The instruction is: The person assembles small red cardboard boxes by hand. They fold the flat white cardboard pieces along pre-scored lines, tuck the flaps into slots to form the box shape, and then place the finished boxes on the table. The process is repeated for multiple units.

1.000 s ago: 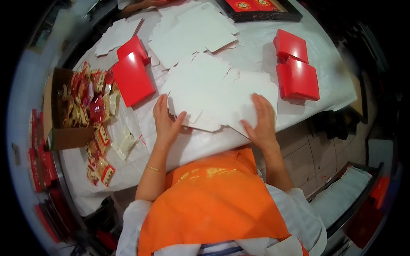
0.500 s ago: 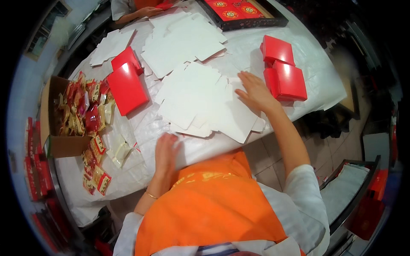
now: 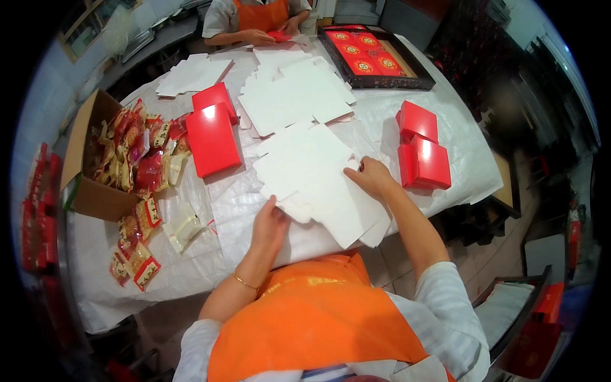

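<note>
Both hands are lying flat on the loose pile of white die-cut cardboard sheets (image 3: 315, 181) mid-table: left hand (image 3: 269, 224) fingers together, right hand (image 3: 372, 178) fingers spreading near two red boxes (image 3: 423, 153).

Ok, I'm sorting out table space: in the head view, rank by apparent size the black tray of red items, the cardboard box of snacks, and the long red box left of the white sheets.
1. Black tray, though farthest from the camera.
2. Cardboard box, partly cut by the fisheye bend, so close to the tray.
3. Long red box, clearly smallest.

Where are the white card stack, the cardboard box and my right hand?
white card stack (image 3: 318, 175), head view, middle of top sheet
cardboard box (image 3: 95, 198), head view, front wall
right hand (image 3: 375, 178), head view, back of hand
</note>
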`<state>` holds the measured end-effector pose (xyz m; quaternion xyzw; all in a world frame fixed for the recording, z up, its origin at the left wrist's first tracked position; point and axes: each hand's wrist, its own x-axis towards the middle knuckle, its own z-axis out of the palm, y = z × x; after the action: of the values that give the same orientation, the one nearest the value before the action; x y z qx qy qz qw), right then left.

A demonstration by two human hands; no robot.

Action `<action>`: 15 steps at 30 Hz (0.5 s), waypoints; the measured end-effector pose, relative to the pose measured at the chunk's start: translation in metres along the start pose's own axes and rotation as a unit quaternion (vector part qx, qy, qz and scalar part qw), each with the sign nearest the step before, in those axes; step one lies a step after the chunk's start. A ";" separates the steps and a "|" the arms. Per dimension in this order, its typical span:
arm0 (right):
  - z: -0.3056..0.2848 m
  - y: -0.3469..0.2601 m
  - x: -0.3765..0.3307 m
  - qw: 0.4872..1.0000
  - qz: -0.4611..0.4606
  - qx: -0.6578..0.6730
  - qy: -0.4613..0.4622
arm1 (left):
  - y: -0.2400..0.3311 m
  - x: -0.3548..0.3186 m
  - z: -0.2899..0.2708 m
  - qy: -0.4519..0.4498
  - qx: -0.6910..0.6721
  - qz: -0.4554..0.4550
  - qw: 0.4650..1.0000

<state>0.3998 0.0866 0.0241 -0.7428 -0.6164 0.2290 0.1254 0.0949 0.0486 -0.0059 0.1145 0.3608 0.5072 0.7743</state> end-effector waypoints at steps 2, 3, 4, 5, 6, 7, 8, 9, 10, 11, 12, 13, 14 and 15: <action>0.003 0.000 -0.010 1.000 0.030 0.005 -0.006 | 0.004 0.014 -0.001 0.001 0.060 0.002 0.998; 0.004 0.006 -0.014 0.999 0.047 -0.003 -0.012 | 0.003 0.022 0.000 0.000 0.091 -0.004 0.996; 0.007 0.008 -0.018 0.998 0.059 -0.001 -0.009 | 0.008 0.024 0.005 -0.002 0.105 -0.020 0.994; 0.010 0.010 -0.022 0.997 0.072 0.000 -0.005 | 0.013 0.028 0.013 -0.005 0.119 -0.036 0.992; 0.010 0.014 -0.024 0.996 0.086 0.002 0.001 | 0.019 0.031 0.024 -0.010 0.135 -0.053 0.989; 0.008 0.017 -0.023 0.995 0.102 -0.001 0.006 | 0.028 0.031 0.037 -0.021 0.196 -0.066 0.978; 0.005 0.021 -0.021 0.993 0.119 -0.005 0.011 | 0.027 0.043 0.046 -0.012 0.189 -0.071 0.979; 0.003 0.023 -0.017 0.991 0.135 -0.008 0.015 | 0.024 0.059 0.053 -0.004 0.182 -0.076 0.980; 0.003 0.027 -0.013 0.991 0.136 -0.003 0.022 | 0.020 0.075 0.058 0.004 0.177 -0.085 0.980; 0.002 0.032 -0.009 0.990 0.139 0.003 0.029 | 0.018 0.091 0.062 -0.020 0.197 -0.078 0.977; 0.000 0.039 -0.004 0.989 0.144 0.008 0.037 | 0.016 0.107 0.066 -0.045 0.217 -0.071 0.973; -0.002 0.048 0.004 0.986 0.163 0.012 0.022 | 0.011 0.121 0.070 -0.070 0.235 -0.067 0.967; -0.002 0.042 0.010 0.986 0.165 0.012 0.030 | 0.015 0.136 0.065 -0.066 0.272 -0.044 0.959; -0.003 0.030 0.013 0.985 0.166 0.012 0.037 | 0.021 0.151 0.058 -0.061 0.308 -0.021 0.949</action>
<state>0.4286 0.0936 0.0105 -0.8412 -0.4770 0.2262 0.1173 0.1536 0.2003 -0.0201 0.3707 0.4538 0.3471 0.7322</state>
